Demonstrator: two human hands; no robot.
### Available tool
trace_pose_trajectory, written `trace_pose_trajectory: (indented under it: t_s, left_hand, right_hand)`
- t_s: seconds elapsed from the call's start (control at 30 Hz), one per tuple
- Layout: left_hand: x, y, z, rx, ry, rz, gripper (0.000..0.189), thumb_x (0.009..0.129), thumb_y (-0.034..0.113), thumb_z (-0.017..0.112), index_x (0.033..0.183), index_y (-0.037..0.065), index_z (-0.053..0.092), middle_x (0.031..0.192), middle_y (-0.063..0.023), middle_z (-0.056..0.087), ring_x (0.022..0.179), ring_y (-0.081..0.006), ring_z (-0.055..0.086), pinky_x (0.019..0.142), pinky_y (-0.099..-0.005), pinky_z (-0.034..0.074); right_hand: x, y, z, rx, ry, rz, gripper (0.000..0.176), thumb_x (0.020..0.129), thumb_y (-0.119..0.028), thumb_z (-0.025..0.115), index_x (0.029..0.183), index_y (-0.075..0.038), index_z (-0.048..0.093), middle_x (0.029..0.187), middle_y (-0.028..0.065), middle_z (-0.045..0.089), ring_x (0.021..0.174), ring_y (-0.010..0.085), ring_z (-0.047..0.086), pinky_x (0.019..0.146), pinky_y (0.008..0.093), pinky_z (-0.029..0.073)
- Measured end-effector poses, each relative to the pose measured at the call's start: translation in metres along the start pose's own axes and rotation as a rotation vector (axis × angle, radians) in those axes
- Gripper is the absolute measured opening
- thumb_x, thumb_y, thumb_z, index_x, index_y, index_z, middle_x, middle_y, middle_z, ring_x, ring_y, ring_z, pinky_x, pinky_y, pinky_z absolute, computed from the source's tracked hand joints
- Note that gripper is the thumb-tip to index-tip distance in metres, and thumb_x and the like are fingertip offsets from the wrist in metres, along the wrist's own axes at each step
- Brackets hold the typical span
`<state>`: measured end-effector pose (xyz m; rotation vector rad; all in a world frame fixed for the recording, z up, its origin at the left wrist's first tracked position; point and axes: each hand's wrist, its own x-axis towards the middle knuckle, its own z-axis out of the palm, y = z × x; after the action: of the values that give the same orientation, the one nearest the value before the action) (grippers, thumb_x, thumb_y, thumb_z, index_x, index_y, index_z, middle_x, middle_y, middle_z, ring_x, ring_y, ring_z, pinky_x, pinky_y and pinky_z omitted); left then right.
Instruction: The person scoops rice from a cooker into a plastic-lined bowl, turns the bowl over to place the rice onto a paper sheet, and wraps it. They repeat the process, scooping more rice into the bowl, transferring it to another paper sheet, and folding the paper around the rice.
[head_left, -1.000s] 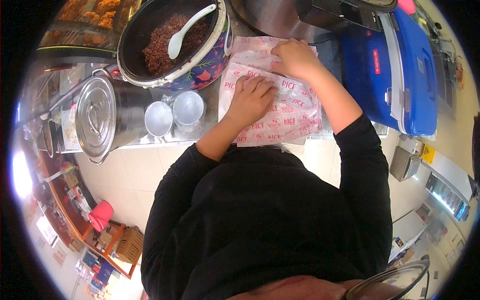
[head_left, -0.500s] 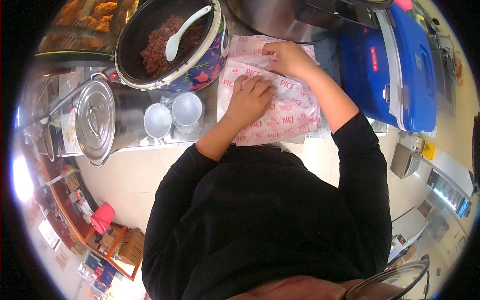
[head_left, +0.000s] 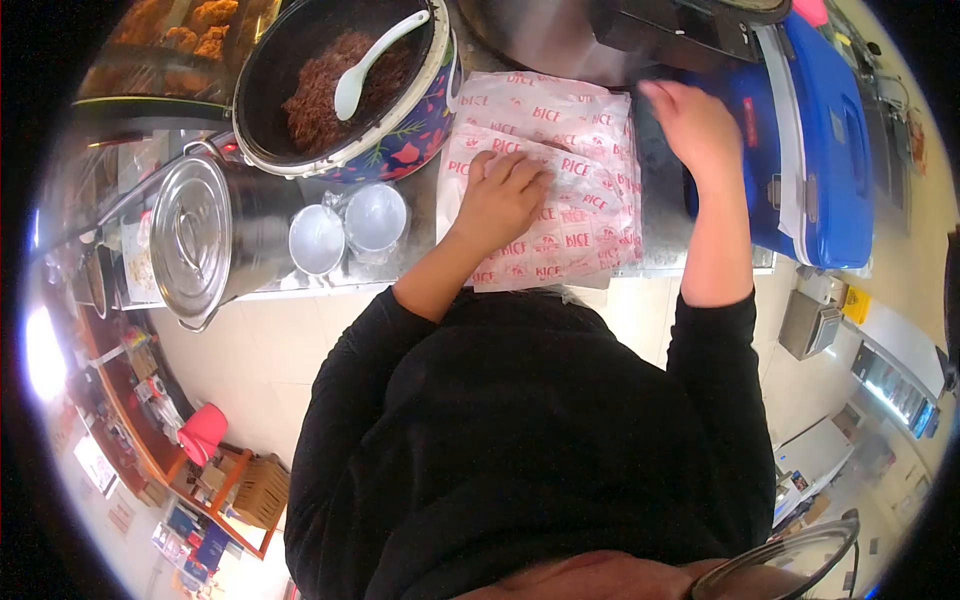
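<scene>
Printed food wrapping paper (head_left: 560, 235) with red "RICE" lettering lies in a stack on the counter, with clear plastic showing on it near the fingers. My left hand (head_left: 503, 200) rests on the upper sheets, its fingers slightly bent and spread over the paper. Lifted off to the right, my right hand (head_left: 697, 130) hangs over the counter between the paper and a blue cooler box (head_left: 835, 140). Its fingers point left and are blurred by motion. Beyond the paper's left edge stands a flowered pot (head_left: 405, 150) of dark reddish rice (head_left: 320, 90), with a white spoon (head_left: 348, 92) lying in it.
Two plastic-wrapped white cups (head_left: 375, 218) stand left of the paper, next to a lidded steel pot (head_left: 190, 240). A dark round pan-like surface (head_left: 540, 40) lies behind the paper. Fried food (head_left: 210, 35) sits in a display case at the far left. The counter's front edge runs before me.
My right hand has left the paper and moved right, toward the cooler box. The far part of the sheets now lies uncovered and flatter. My left hand stays in place.
</scene>
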<state>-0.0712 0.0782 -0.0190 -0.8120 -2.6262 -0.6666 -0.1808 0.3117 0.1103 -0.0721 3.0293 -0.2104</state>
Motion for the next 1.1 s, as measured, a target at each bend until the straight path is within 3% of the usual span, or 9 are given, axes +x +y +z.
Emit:
trace_pose_trajectory:
  t_s: [0.1, 0.13, 0.2, 0.23, 0.27, 0.47, 0.57, 0.87, 1.1]
  left_hand:
    - [-0.001, -0.001, 0.001, 0.0, 0.003, 0.004, 0.028, 0.08, 0.021, 0.07, 0.108, 0.014, 0.068, 0.114, -0.0002, 0.062, 0.113, -0.0203, 0.055, 0.099, -0.0471, 0.035]
    - [0.0, 0.0, 0.001, 0.0, 0.007, 0.007, 0.028, 0.08, 0.021, 0.07, 0.107, 0.014, 0.068, 0.114, -0.0003, 0.062, 0.113, -0.0203, 0.055, 0.099, -0.0471, 0.035]
    - [0.001, 0.001, 0.001, 0.005, 0.004, 0.005, 0.028, 0.08, 0.021, 0.071, 0.106, 0.014, 0.068, 0.113, -0.0002, 0.062, 0.113, -0.02, 0.055, 0.099, -0.0469, 0.035]
    - [0.002, 0.001, 0.001, 0.009, 0.001, 0.004, 0.027, 0.079, 0.021, 0.071, 0.106, 0.014, 0.068, 0.113, -0.0001, 0.062, 0.113, -0.0199, 0.055, 0.099, -0.0467, 0.036]
    - [0.003, 0.001, 0.001, 0.016, 0.006, 0.009, 0.027, 0.079, 0.021, 0.071, 0.105, 0.014, 0.069, 0.112, -0.0001, 0.062, 0.113, -0.0198, 0.055, 0.099, -0.0467, 0.036]
    - [0.004, 0.0, 0.0, 0.026, 0.008, 0.021, 0.025, 0.079, 0.021, 0.071, 0.103, 0.014, 0.07, 0.111, 0.0, 0.063, 0.111, -0.0189, 0.055, 0.098, -0.0465, 0.035]
    - [0.004, 0.001, 0.001, 0.02, -0.004, 0.022, 0.026, 0.079, 0.021, 0.071, 0.104, 0.013, 0.07, 0.11, -0.0001, 0.063, 0.11, -0.0186, 0.056, 0.098, -0.0465, 0.035]
    - [0.005, 0.0, 0.002, 0.007, -0.015, 0.014, 0.025, 0.081, 0.021, 0.069, 0.104, 0.013, 0.07, 0.108, 0.0, 0.063, 0.108, -0.0183, 0.057, 0.098, -0.0469, 0.034]
    - [0.006, 0.003, 0.005, 0.004, -0.005, 0.017, 0.024, 0.081, 0.021, 0.07, 0.104, 0.013, 0.07, 0.108, -0.0002, 0.063, 0.107, -0.018, 0.057, 0.098, -0.0466, 0.034]
  right_hand:
    - [-0.018, 0.02, 0.016, -0.294, 0.344, -0.038, 0.022, 0.086, -0.019, 0.057, 0.101, -0.018, 0.073, 0.1, 0.0069, 0.071, 0.089, 0.0298, 0.069, 0.075, 0.0466, 0.053]
    - [-0.021, 0.013, 0.019, -0.357, 0.537, -0.175, 0.027, 0.081, -0.013, 0.058, 0.103, -0.021, 0.072, 0.102, 0.0051, 0.07, 0.089, 0.0273, 0.068, 0.074, 0.0464, 0.052]
    - [-0.023, -0.009, 0.033, 0.045, 0.245, -0.251, 0.019, 0.082, -0.018, 0.063, 0.098, -0.018, 0.074, 0.099, 0.007, 0.07, 0.089, 0.0296, 0.067, 0.077, 0.0436, 0.053]
    - [-0.02, -0.027, 0.047, 0.278, 0.031, -0.138, 0.016, 0.083, -0.02, 0.068, 0.097, -0.016, 0.074, 0.1, 0.0058, 0.069, 0.089, 0.0298, 0.066, 0.08, 0.0398, 0.053]
    - [-0.02, -0.036, 0.061, 0.312, 0.022, -0.3, 0.014, 0.084, -0.023, 0.068, 0.093, -0.016, 0.075, 0.098, 0.0056, 0.069, 0.088, 0.0291, 0.067, 0.078, 0.0404, 0.053]
    - [0.003, -0.065, 0.1, 0.2, -0.241, -0.357, 0.021, 0.078, -0.031, 0.068, 0.09, -0.017, 0.075, 0.103, 0.0077, 0.067, 0.096, 0.0285, 0.066, 0.082, 0.0417, 0.053]
    - [0.007, -0.065, 0.103, 0.188, -0.247, -0.382, 0.019, 0.079, -0.029, 0.07, 0.09, -0.014, 0.073, 0.1, 0.0039, 0.066, 0.091, 0.027, 0.066, 0.079, 0.0386, 0.052]
    - [0.013, -0.059, 0.101, 0.21, -0.165, -0.407, 0.02, 0.08, -0.028, 0.062, 0.087, -0.013, 0.072, 0.102, 0.0089, 0.067, 0.091, 0.0308, 0.067, 0.078, 0.0425, 0.054]
    - [0.009, -0.063, 0.094, 0.099, -0.256, -0.452, 0.019, 0.081, -0.026, 0.063, 0.091, -0.013, 0.071, 0.099, 0.0069, 0.068, 0.091, 0.0294, 0.067, 0.076, 0.0411, 0.053]
